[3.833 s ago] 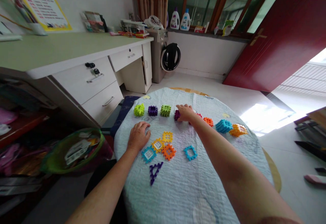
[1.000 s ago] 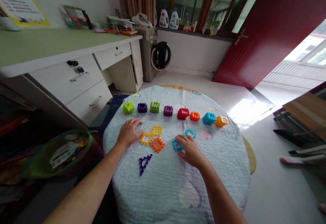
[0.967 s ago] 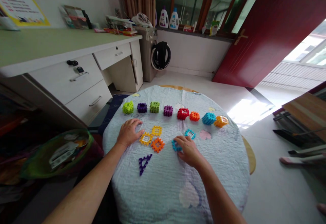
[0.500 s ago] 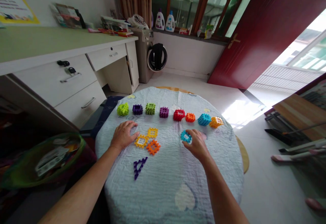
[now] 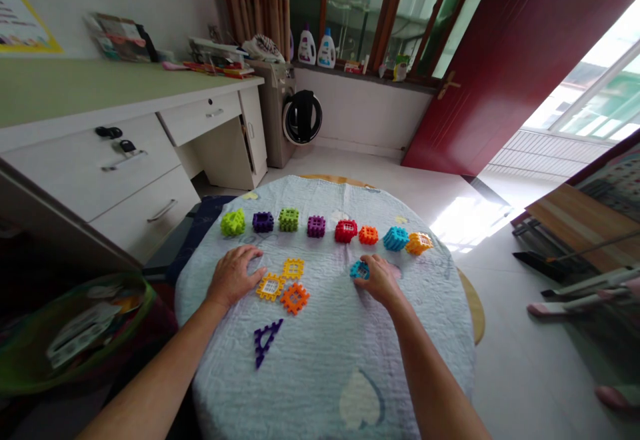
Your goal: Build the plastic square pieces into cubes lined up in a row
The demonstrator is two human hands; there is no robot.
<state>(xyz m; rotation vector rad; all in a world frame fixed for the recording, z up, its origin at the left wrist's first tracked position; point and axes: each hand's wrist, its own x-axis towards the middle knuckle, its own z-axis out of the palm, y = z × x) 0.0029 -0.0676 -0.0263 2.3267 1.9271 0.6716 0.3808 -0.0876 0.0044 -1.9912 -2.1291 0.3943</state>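
Note:
My left hand (image 5: 235, 277) rests on the cloth with fingers apart and holds nothing. Its thumb is beside a yellow square interlocking piece (image 5: 271, 287). A second yellow square piece (image 5: 293, 268) and an orange square piece (image 5: 295, 299) lie right next to that one. Nearer to me is a purple triangular piece (image 5: 267, 343). On the right, my right hand (image 5: 379, 277) pinches a blue notched piece (image 5: 359, 270) low over the cloth; the fingers hide part of it.
Stacks of interlocking pieces stand in a row across the round table (image 5: 320, 380), among them a red stack (image 5: 346, 231), a blue stack (image 5: 396, 239) and a yellow stack (image 5: 419, 243). A green bag (image 5: 135, 353) of mixed things is at the left.
The blue piece has tilted flatter and looks lower in my right hand. My left hand stays by the yellow pieces. The whole view has shifted slightly.

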